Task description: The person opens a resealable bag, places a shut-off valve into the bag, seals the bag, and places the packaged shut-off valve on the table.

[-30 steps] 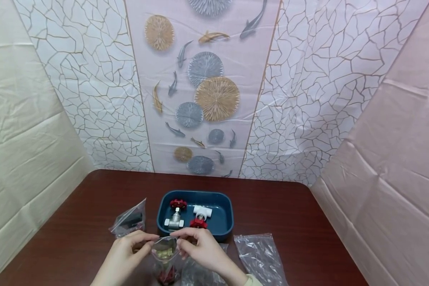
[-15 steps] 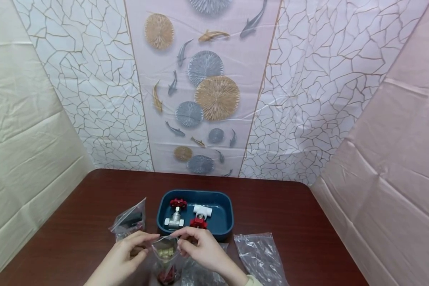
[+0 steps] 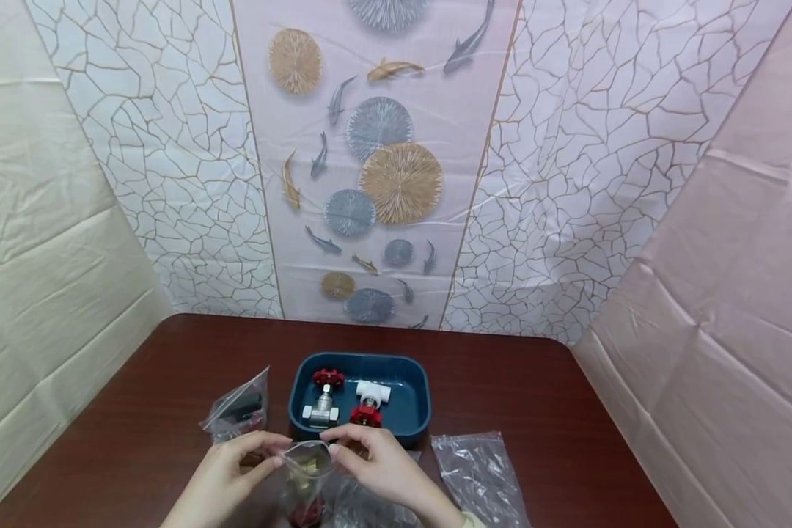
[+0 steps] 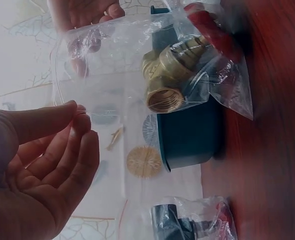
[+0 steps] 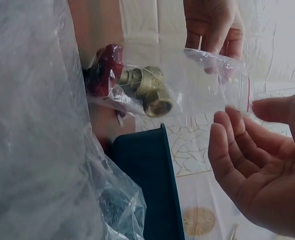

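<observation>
A clear zip bag (image 4: 115, 55) hangs between my two hands with its mouth upward. Inside it stands a brass valve (image 4: 170, 75), its red handwheel (image 4: 215, 32) down at the bottom of the bag near the table. My left hand (image 3: 231, 473) pinches one end of the bag's mouth between thumb and fingertips. At the opposite end, my right hand (image 3: 379, 466) pinches the rim the same way. The head view shows the mouth spread in a rounded gap. Just behind the hands is a dark blue tray (image 3: 412, 418).
The tray holds a silver valve (image 3: 322, 411) and a white valve (image 3: 373, 393), both with red handwheels. To the left lies a bagged dark valve (image 3: 244, 407). Flat plastic bags (image 3: 482, 473) lie on the right of the brown table (image 3: 534, 411), one partly under my right hand.
The bag's mouth has become rounder and wider in the head view. My left thumb moved away from the rim, then back to it. The tray and other bags have stayed put.
</observation>
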`<action>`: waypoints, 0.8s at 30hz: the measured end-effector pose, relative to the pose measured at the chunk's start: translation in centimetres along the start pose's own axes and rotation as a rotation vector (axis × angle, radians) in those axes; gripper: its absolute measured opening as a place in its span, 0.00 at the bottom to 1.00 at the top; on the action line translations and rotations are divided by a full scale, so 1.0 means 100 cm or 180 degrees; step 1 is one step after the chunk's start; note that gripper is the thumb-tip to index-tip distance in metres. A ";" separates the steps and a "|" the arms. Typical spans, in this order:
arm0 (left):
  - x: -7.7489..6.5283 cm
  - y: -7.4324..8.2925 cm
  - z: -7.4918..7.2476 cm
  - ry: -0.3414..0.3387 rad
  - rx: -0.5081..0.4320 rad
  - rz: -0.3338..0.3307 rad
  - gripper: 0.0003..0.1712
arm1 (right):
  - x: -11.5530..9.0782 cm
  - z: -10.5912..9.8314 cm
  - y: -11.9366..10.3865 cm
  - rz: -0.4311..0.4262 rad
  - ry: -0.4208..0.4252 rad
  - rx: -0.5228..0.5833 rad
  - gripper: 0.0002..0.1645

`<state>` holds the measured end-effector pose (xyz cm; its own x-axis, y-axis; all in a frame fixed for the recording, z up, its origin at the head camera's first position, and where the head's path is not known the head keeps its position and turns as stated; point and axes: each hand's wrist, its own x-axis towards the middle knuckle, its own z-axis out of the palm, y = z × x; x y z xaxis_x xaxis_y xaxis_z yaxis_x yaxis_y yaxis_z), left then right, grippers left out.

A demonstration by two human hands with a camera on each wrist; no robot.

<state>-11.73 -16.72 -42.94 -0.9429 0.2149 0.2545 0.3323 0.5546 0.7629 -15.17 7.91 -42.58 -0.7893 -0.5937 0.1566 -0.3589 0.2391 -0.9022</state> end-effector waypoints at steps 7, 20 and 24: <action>0.000 -0.002 0.003 0.0145 0.0070 0.0019 0.07 | -0.003 -0.005 0.007 -0.0068 -0.0276 -0.0287 0.22; 0.008 0.003 -0.001 0.0349 0.0219 -0.0023 0.08 | 0.001 -0.009 0.012 -0.0272 0.0220 -0.0642 0.09; 0.012 0.000 -0.001 0.0417 0.0302 0.0168 0.10 | 0.005 -0.010 0.014 -0.0323 0.0299 -0.0706 0.07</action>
<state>-12.84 -16.56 -42.59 -0.9169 0.1426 0.3727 0.3762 0.6202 0.6884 -16.56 8.70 -43.32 -0.7828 -0.5517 0.2879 -0.5310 0.3509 -0.7713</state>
